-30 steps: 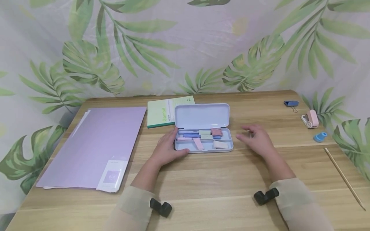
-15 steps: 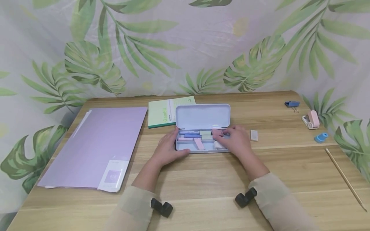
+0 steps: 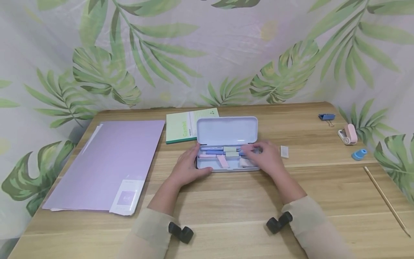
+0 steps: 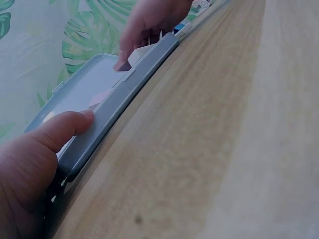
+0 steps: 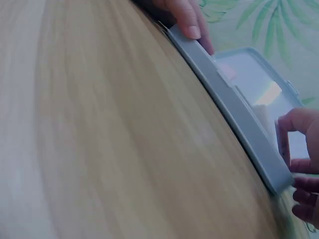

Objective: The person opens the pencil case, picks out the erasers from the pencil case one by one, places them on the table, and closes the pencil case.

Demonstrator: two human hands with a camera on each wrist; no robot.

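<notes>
An open pale-blue pencil case (image 3: 227, 130) stands mid-table with its lid raised. My left hand (image 3: 185, 165) grips its left end, thumb on the front rim (image 4: 84, 119). Over the right end, my right hand (image 3: 266, 156) pinches a dark pink eraser (image 3: 247, 148) between thumb and fingers; the right wrist view shows this eraser (image 5: 283, 142) edge-on. Several pens (image 3: 211, 152) lie in the back compartment. In front lie a light pink eraser (image 3: 222, 161) and a white eraser (image 3: 245, 163), the latter partly hidden by my right hand.
A small white block (image 3: 284, 151) lies right of the case. Behind it is a green notebook (image 3: 179, 126); a purple folder (image 3: 106, 162) is at left. Along the right are a binder clip (image 3: 326, 117), pink stapler (image 3: 349, 134), blue cone-shaped piece (image 3: 359, 154) and pencil (image 3: 385, 199).
My right hand has moved left from the table into the case and taken the dark pink eraser, shifting it slightly right. The white block now shows on the table. My left hand stays put.
</notes>
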